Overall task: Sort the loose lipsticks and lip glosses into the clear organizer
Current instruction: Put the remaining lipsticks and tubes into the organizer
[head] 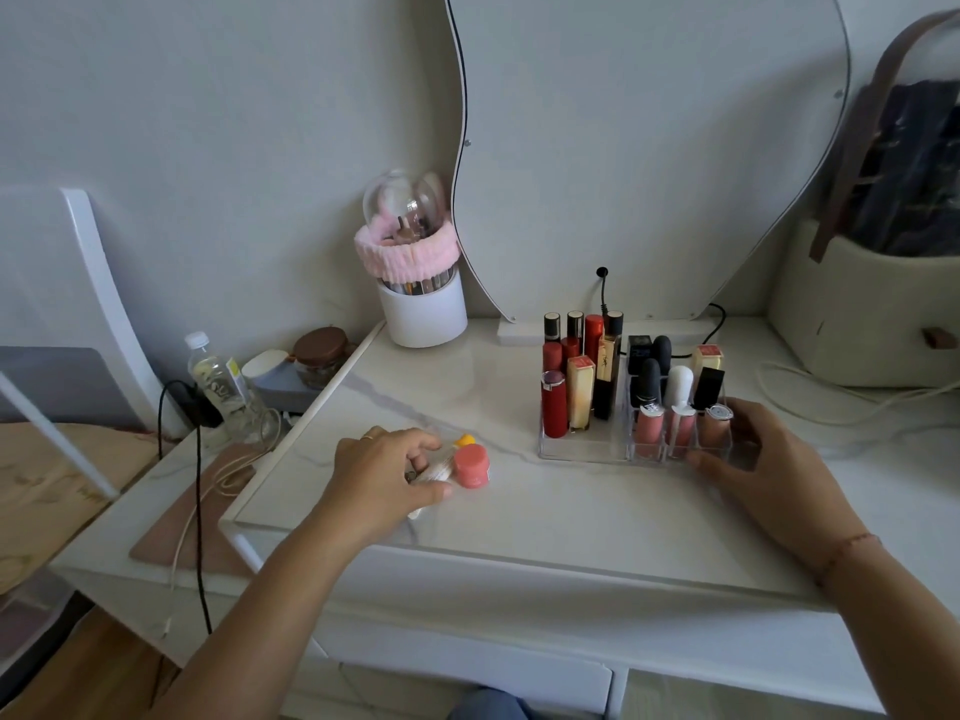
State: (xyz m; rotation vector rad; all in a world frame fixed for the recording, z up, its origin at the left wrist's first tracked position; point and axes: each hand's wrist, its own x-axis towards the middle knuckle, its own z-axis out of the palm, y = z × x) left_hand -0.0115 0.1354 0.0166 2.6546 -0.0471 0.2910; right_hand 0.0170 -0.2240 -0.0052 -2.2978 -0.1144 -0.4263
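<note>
White marble-look vanity top [519, 511] against a pale grey wall. Far out to the left of the left hand [384, 475], beyond the top's edge: clear plastic water bottle [218, 381], brown-lidded glass jar [319, 356], thin black cable [198, 511] hanging down. Behind that hand, at the wall: white cylindrical brush holder [423, 309] with a clear dome and a fluffy pink headband round it.

Left hand itself low on the top, fingers curled over a pale white tube [431, 472] and pinching it against the thumb. Just past its fingertips, to the right: round coral-pink cap [471, 465] and, behind it, small yellow cap [464, 440]. Owner of each cap unclear.

Well to the right of that grip, between the two hands: clear acrylic organizer [582, 449], standing flat. Upright in its left and rear compartments: red, gold and black lipsticks [555, 407], packed close. In the front row nearest the right hand [763, 459]: three pink lip glosses [649, 428], one per compartment.

Right hand clasped on the organizer's right end, thumb along the front wall, fingers wrapped behind the corner. Above and behind this grip: wavy-edged mirror [649, 148] at the wall. Further right of it: beige felt bag [857, 324] with brown straps.
</note>
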